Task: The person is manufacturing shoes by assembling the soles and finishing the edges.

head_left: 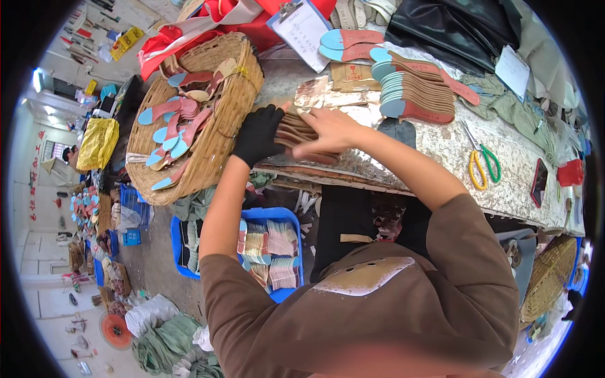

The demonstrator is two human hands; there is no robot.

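A row of brown shoe insoles [299, 133] stands closely packed near the table's front edge, between my two hands. My left hand [258, 134], in a black glove, is closed round the left end of the row. Bare, my right hand [332, 132] spans the row from the right, thumb on the near side and fingers on the far side. The undersides of both hands are hidden. To the right lies a larger stack of red-brown insoles with light blue ends [416, 94]. At my left, a wicker basket [217, 148] holds more such insoles.
Scissors with yellow and green handles [477, 169] lie on the worn table [435, 160] at right, near a phone [539, 183]. A clipboard [301, 31] and black sheeting [450, 28] are at the back. Below stands a blue bin [299, 227] of insoles.
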